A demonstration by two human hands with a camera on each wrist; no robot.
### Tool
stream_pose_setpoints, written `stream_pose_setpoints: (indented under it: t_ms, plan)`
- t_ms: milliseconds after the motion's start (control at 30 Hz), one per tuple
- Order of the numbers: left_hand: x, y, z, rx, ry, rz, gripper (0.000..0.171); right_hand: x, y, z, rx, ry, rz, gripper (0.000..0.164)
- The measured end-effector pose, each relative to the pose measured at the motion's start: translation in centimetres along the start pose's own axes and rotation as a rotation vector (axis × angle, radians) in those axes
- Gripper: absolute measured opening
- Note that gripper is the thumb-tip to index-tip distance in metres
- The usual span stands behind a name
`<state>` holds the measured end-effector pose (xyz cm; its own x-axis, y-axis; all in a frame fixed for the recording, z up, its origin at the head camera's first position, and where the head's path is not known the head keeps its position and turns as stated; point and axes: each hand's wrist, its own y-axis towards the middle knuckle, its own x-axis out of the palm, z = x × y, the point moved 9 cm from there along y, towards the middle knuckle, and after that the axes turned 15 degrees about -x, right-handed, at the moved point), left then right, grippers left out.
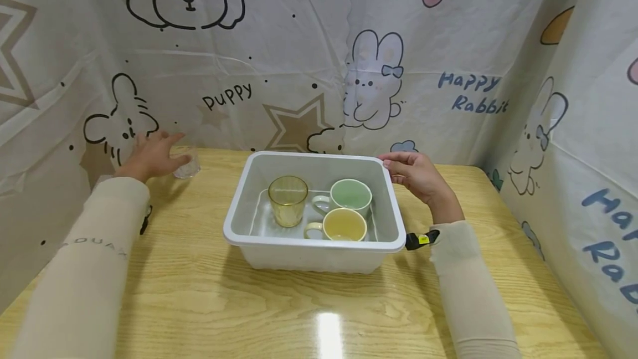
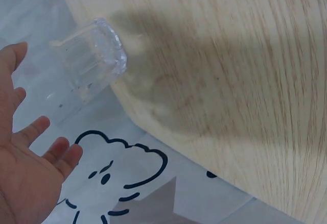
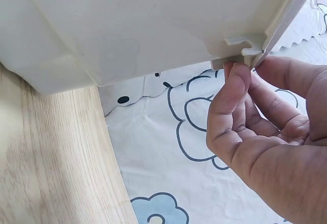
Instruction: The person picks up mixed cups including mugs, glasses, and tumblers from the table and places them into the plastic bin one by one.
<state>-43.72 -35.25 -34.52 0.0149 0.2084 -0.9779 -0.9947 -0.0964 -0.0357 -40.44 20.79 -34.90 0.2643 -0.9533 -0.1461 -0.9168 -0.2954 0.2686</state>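
Note:
At the back left of the table, my left hand reaches over a clear glass with fingers spread. The left wrist view has the hand apart from the clear glass, fingers loosely bent, holding nothing. My right hand pinches the rim of a white plastic basin at its back right corner; the right wrist view shows thumb and fingers on the rim's edge. Inside the basin stand an amber glass, a green mug and a yellow mug, the green one behind the yellow.
The wooden table carries the basin at its middle. A printed cloth with cartoon animals hangs along the table's back and sides, close behind the clear glass. Black straps show at both wrists.

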Motion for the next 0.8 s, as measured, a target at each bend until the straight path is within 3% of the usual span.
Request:
stream_pose_setpoints:
  t_ms: [433,800]
  plan:
    - [1.4,0.9,0.1,-0.058,-0.065,0.007,0.093,0.2,0.0,-0.2,-0.007,-0.006,-0.011,0.034]
    - [1.7,1.5,0.0,-0.105,-0.066,0.031,0.084,0.0,0.0,-0.2,0.001,-0.011,-0.001,0.034]
